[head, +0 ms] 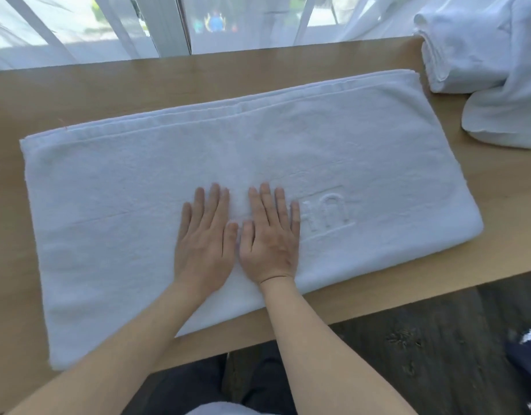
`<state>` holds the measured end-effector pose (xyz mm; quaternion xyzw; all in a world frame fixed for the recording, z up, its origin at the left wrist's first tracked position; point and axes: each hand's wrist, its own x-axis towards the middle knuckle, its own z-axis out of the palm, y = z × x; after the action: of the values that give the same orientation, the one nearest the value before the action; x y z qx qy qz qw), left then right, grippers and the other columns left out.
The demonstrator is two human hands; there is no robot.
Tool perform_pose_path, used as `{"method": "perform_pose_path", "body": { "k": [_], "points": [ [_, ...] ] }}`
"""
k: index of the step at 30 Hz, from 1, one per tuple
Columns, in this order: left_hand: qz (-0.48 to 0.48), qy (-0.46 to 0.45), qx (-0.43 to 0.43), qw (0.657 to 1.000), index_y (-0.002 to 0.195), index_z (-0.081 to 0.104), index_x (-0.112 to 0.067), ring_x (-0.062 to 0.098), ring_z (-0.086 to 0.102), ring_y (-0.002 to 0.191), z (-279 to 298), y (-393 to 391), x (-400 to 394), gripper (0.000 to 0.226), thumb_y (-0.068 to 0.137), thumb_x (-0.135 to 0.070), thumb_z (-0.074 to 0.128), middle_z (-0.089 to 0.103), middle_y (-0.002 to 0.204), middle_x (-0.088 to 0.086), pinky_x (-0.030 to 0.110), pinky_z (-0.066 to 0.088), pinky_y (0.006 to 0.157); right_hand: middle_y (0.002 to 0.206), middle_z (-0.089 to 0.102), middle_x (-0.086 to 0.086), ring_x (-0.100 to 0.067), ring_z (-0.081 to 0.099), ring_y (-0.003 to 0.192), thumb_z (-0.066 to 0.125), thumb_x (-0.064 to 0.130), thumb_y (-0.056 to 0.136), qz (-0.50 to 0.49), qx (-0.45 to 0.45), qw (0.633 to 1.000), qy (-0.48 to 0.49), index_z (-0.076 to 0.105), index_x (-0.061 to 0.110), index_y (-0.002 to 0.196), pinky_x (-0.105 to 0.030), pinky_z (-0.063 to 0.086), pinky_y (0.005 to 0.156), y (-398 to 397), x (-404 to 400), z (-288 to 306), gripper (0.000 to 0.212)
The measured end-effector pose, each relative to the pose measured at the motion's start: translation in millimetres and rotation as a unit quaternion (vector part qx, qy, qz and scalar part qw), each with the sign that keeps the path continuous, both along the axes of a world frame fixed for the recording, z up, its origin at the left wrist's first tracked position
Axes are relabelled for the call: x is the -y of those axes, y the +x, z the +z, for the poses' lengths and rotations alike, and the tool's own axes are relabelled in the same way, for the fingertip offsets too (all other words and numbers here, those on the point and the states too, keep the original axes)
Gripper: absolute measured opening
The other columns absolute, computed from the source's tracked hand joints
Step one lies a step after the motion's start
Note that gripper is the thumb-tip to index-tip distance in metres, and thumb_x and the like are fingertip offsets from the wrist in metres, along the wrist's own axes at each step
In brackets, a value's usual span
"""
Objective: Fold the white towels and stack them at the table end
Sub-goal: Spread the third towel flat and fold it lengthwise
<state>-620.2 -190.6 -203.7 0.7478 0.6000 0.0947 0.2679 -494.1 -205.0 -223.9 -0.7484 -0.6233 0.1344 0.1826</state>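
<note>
My left hand point(205, 242): flat, fingers straight, pressing the towel's middle.
My right hand point(270, 238): flat alongside, thumbs nearly touching.
Towel point(108, 211): folded, lying across the table point(497, 205).
Towel pile point(482, 64): far right table end.

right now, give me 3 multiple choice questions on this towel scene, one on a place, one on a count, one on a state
1. Where does the pile of other white towels lie?
A. far right end of the table
B. on the floor
C. near left corner

2. How many hands lie on the spread towel?
A. none
B. one
C. two

3. How are the hands placed?
A. fists closed
B. flat, fingers straight
C. pinching a corner

Answers:
1. A, the pile sits at the right end of the wooden table, near the window.
2. C, the left hand and the right hand both rest on it, side by side.
3. B, both palms press down with straight fingers, holding nothing.
</note>
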Motion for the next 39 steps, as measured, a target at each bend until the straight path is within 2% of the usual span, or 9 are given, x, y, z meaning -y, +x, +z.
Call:
{"method": "perform_pose_path", "body": {
  "k": [5, 10, 14, 19, 23, 25, 28, 34, 39],
  "points": [
    [0.041, -0.002, -0.069, 0.997, 0.159, 0.007, -0.01, 0.024, -0.008, 0.155, -3.1, 37.0, 37.0, 0.063, 0.103, -0.038, 0.013, 0.0, 0.168, 0.004, 0.042, -0.008, 0.125, 0.161, 0.034, -0.002, -0.009, 0.024, 0.15, 0.032, 0.022, 0.101, -0.019, -0.242, 0.97, 0.009, 0.045, 0.015, 0.15, -0.038, 0.01, 0.126, 30.4, 3.6, 17.2, 0.051],
    [-0.042, 0.015, -0.113, 0.993, 0.16, 0.005, -0.016, 0.021, -0.013, 0.154, -10.9, 118.9, 8.9, 0.069, 0.102, -0.053, 0.01, -0.003, 0.168, 0.0, 0.04, -0.014, 0.123, 0.163, 0.027, -0.011, -0.024, 0.02, 0.152, 0.042, 0.019, 0.104, 0.038, -0.052, 0.998, -0.017, 0.04, 0.012, 0.152, -0.037, 0.003, 0.126, 143.3, 1.1, 11.4, 0.049],
    [-0.095, 0.029, -0.124, 0.987, 0.162, 0.005, -0.02, 0.022, -0.013, 0.154, -17.3, 203.8, -25.4, 0.071, 0.1, -0.055, 0.014, -0.004, 0.169, -0.001, 0.041, -0.012, 0.124, 0.167, 0.012, -0.005, -0.021, 0.006, 0.155, 0.027, 0.039, 0.104, -0.01, 0.047, 0.996, -0.079, 0.023, 0.025, 0.159, -0.041, -0.003, 0.125, 249.9, -8.8, 7.5, 0.057],
    [-0.195, 0.062, -0.13, 0.97, 0.162, 0.007, -0.027, 0.023, -0.006, 0.156, -16.2, 290.1, -90.1, 0.068, 0.1, -0.056, 0.012, 0.001, 0.17, -0.002, 0.041, -0.009, 0.124, 0.169, 0.002, 0.0, -0.019, -0.002, 0.155, 0.018, 0.051, 0.102, -0.065, 0.059, 0.989, -0.12, 0.009, 0.034, 0.16, -0.043, -0.003, 0.125, 331.6, -20.7, 10.2, 0.06],
    [-0.187, 0.065, -0.147, 0.969, 0.161, 0.002, -0.033, 0.02, -0.01, 0.155, -18.9, 348.4, -149.6, 0.066, 0.101, -0.056, 0.013, -0.004, 0.169, -0.005, 0.041, -0.012, 0.123, 0.165, 0.023, -0.003, -0.021, 0.013, 0.153, 0.033, 0.044, 0.104, -0.134, 0.021, 0.987, -0.091, 0.022, 0.024, 0.159, -0.042, 0.006, 0.125, 353.7, -18.7, 11.6, 0.059],
    [-0.174, 0.061, -0.156, 0.97, 0.161, 0.002, -0.035, 0.021, -0.011, 0.155, -19.6, 371.7, -172.7, 0.064, 0.102, -0.056, 0.014, -0.006, 0.169, -0.005, 0.043, -0.013, 0.123, 0.155, 0.042, -0.007, -0.027, 0.029, 0.147, 0.046, 0.036, 0.102, -0.159, -0.003, 0.986, -0.047, 0.038, 0.014, 0.152, -0.043, 0.019, 0.121, 352.2, -14.5, 12.9, 0.055],
    [-0.165, 0.048, -0.165, 0.971, 0.159, 0.003, -0.038, 0.023, -0.014, 0.155, -17.3, 399.6, -203.2, 0.061, 0.102, -0.058, 0.013, -0.009, 0.169, 0.0, 0.044, -0.013, 0.123, 0.12, 0.061, -0.011, -0.034, 0.054, 0.112, 0.062, 0.034, 0.094, -0.232, 0.006, 0.973, 0.001, 0.057, 0.009, 0.128, -0.046, 0.04, 0.094, 350.1, -11.9, 15.0, 0.043],
    [-0.14, 0.011, -0.149, 0.979, 0.16, 0.009, -0.032, 0.026, -0.019, 0.153, -7.6, 416.8, -213.0, 0.066, 0.101, -0.061, 0.02, -0.012, 0.169, 0.006, 0.046, -0.013, 0.123, 0.082, 0.058, -0.004, -0.025, 0.049, 0.073, 0.058, 0.046, 0.093, -0.268, -0.002, 0.963, -0.037, 0.056, 0.012, 0.096, -0.035, 0.034, 0.065, 356.3, -7.4, 19.5, 0.035],
    [-0.103, 0.044, 0.088, 0.99, 0.156, 0.025, -0.021, 0.023, 0.011, 0.153, -1.8, 398.8, -169.2, 0.072, 0.097, -0.054, 0.052, 0.018, 0.167, 0.005, 0.034, 0.007, 0.124, 0.07, 0.05, 0.007, -0.018, 0.049, 0.065, 0.044, 0.054, 0.098, -0.194, -0.1, 0.968, -0.121, 0.045, 0.02, 0.08, -0.034, 0.034, 0.06, 360.5, -17.0, 31.1, 0.038]
  ]
}}
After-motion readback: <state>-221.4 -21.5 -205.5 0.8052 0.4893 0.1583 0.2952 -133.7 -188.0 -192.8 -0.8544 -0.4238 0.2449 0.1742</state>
